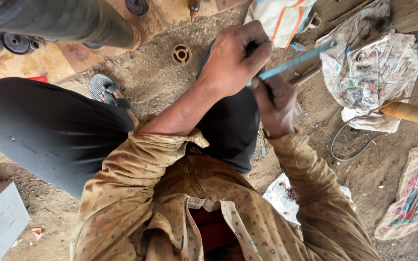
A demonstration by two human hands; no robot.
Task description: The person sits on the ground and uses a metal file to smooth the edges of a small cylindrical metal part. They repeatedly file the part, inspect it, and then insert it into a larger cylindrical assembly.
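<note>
Blue rod (296, 61) is clamped in both fists above the knee: left hand (232, 58) closed over its near end, right hand (277, 104) just below.

Left hand (233, 58) curled into fist, knuckles up — forearm bared, sleeve rolled. Right hand (276, 108) closed beneath it, wrist bent — hands touching.
</note>
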